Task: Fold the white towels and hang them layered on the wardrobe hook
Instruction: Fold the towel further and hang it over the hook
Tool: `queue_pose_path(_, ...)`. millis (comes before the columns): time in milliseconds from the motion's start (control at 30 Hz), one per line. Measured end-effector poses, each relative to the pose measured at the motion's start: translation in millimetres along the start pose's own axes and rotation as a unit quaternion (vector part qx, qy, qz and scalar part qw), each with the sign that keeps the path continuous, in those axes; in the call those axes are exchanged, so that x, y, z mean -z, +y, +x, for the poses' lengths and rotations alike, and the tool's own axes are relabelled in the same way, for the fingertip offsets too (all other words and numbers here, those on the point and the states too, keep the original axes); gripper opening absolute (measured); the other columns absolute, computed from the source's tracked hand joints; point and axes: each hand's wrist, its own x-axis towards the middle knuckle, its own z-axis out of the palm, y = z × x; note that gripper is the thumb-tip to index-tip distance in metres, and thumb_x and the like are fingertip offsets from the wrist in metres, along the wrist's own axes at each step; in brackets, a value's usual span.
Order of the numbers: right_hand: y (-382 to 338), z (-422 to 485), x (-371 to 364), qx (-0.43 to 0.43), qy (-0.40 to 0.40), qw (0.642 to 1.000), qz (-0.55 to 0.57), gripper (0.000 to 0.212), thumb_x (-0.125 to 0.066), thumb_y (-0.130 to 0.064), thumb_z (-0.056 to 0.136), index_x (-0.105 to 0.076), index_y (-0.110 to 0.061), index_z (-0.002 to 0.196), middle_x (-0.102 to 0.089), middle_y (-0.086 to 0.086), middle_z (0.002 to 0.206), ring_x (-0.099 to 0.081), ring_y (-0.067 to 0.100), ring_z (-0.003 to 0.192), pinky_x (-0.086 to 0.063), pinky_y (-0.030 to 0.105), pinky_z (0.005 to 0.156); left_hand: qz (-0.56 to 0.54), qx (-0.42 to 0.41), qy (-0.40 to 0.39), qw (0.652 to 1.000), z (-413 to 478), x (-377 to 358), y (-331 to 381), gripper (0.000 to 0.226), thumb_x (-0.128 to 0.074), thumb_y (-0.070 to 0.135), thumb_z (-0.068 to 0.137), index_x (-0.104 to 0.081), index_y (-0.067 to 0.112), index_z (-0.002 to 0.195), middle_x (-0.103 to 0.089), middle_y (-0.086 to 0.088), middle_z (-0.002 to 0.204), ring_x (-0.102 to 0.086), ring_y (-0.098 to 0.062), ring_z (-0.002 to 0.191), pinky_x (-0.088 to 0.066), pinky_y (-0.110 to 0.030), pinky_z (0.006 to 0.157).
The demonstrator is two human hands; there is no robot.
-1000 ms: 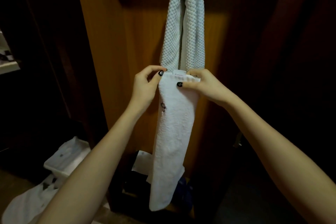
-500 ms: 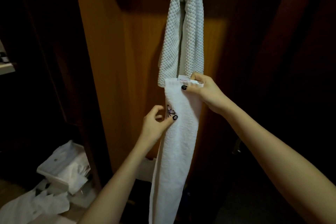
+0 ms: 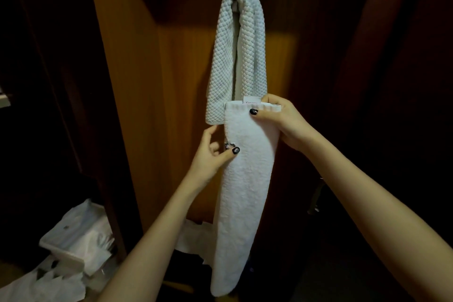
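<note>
White bags: heaped low and far left of the waffle towel, out of the work.
Wardrobe panel: directly behind the waffle towel, backing the hang.
Left hand: below the waffle towel's left tail, thumb in front and fingers curled behind, pinching the plush towel's left edge, likely to keep the fold narrow.
Waffle towel: draped over the hook, which it hides; both tails hang down evenly.
Plush towel: folded into a long strip, its top hem overlapping the waffle towel's lower ends and the rest hanging below; not yet on the hook.
Right hand: at the waffle towel's right tail, clamping the plush towel's top hem, carrying its weight.
</note>
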Motion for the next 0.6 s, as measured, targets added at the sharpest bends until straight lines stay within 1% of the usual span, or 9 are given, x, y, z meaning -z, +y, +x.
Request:
queue_pose_path(67, -3.4, 2.4, 3.0, 0.001, -0.002, 1.000, 0.007, 0.025, -0.074, -0.010, 0.081, -0.053, -0.018, 0.070, -0.059, -0.005, 0.068, -0.055, 0.007, 0.063, -0.043, 0.020, 0.054, 0.012, 0.017, -0.031, 0.999, 4.7, 0.8, -2.1, 0.046, -0.079, 0.012, 0.076, -0.053, 0.022, 0.112, -0.069, 0.002, 0.105, -0.067, -0.008, 0.096, -0.053, -0.020, 0.079)
queue_pose_path(133, -7.0, 5.5, 4.9, -0.002, -0.001, 1.000, 0.025, 0.020, -0.075, -0.012, 0.077, -0.057, -0.018, 0.070, -0.064, -0.005, 0.068, -0.060, 0.007, 0.062, -0.047, 0.019, 0.054, 0.050, 0.005, -0.034, 0.998, 5.2, 0.0, -6.3, 0.027, -0.077, 0.011, 0.078, -0.063, 0.019, 0.100, -0.074, 0.010, 0.095, -0.067, -0.005, 0.092, -0.053, -0.020, 0.077)
queue_pose_path(167, -7.7, 7.9, 5.5, -0.003, 0.003, 1.000, 0.031, 0.019, -0.076, -0.011, 0.078, -0.059, -0.017, 0.072, -0.066, -0.005, 0.069, -0.062, 0.008, 0.063, -0.049, 0.020, 0.056, 0.052, -0.004, -0.027, 0.998, 4.2, -0.7, -7.6, 0.025, -0.077, 0.012, 0.079, -0.065, 0.021, 0.098, -0.074, 0.013, 0.094, -0.067, -0.003, 0.091, -0.052, -0.020, 0.078)
queue_pose_path(267, -8.8, 14.7, 2.8, -0.008, 0.026, 0.998, 0.048, 0.017, -0.072, -0.005, 0.083, -0.061, -0.015, 0.075, -0.069, -0.004, 0.071, -0.064, 0.009, 0.066, -0.051, 0.023, 0.061, 0.033, -0.033, -0.001, 0.999, 1.1, -4.9, -8.1, 0.028, -0.077, 0.015, 0.081, -0.062, 0.025, 0.103, -0.073, 0.016, 0.101, -0.067, -0.003, 0.096, -0.052, -0.019, 0.079)
queue_pose_path(367, -7.8, 18.5, -0.9, -0.022, 0.035, 0.996, 0.077, 0.019, -0.071, -0.004, 0.085, -0.063, -0.015, 0.071, -0.071, -0.002, 0.070, -0.066, 0.009, 0.064, -0.053, 0.021, 0.058, 0.009, -0.045, -0.003, 0.999, -1.2, -12.5, -3.3, 0.037, -0.075, 0.027, 0.078, -0.059, 0.027, 0.112, -0.072, 0.014, 0.109, -0.067, -0.008, 0.104, -0.053, -0.021, 0.081)
queue_pose_path(400, -8.2, 19.5, -1.4, -0.029, 0.033, 0.996, 0.080, 0.021, -0.071, -0.005, 0.085, -0.065, -0.016, 0.069, -0.072, -0.001, 0.070, -0.067, 0.009, 0.063, -0.052, 0.020, 0.056, 0.003, -0.053, -0.004, 0.999, -1.7, -14.3, -1.6, 0.038, -0.074, 0.028, 0.079, -0.059, 0.027, 0.114, -0.072, 0.014, 0.111, -0.067, -0.008, 0.105, -0.052, -0.021, 0.083)
queue_pose_path(467, -10.7, 24.0, 1.8, -0.034, 0.041, 0.995, 0.084, 0.021, -0.069, -0.008, 0.088, -0.066, -0.015, 0.069, -0.071, -0.001, 0.069, -0.067, 0.008, 0.062, -0.051, 0.020, 0.055, -0.006, -0.067, 0.000, 0.998, -1.5, -17.2, 3.4, 0.037, -0.072, 0.020, 0.082, -0.058, 0.025, 0.116, -0.072, 0.012, 0.111, -0.066, -0.007, 0.105, -0.052, -0.021, 0.084)
queue_pose_path(533, -13.7, 29.7, 6.5, -0.039, 0.076, 0.991, 0.100, 0.016, -0.065, -0.014, 0.092, -0.068, -0.013, 0.077, -0.072, -0.001, 0.073, -0.067, 0.009, 0.067, -0.053, 0.025, 0.062, 0.001, -0.080, 0.012, 0.997, 0.3, -19.0, 10.4, 0.034, -0.072, 0.010, 0.086, -0.058, 0.022, 0.115, -0.072, 0.013, 0.107, -0.067, -0.004, 0.101, -0.052, -0.018, 0.081)
queue_pose_path(600, -8.6, 31.0, 7.3, -0.066, 0.117, 0.983, 0.128, 0.021, -0.062, -0.027, 0.096, -0.070, -0.009, 0.090, -0.071, 0.007, 0.091, -0.065, 0.019, 0.083, -0.053, 0.033, 0.079, 0.017, -0.086, 0.034, 0.996, 3.0, -19.9, 17.9, 0.028, -0.069, 0.008, 0.089, -0.058, 0.021, 0.111, -0.072, 0.014, 0.103, -0.068, -0.002, 0.096, -0.052, -0.016, 0.077)
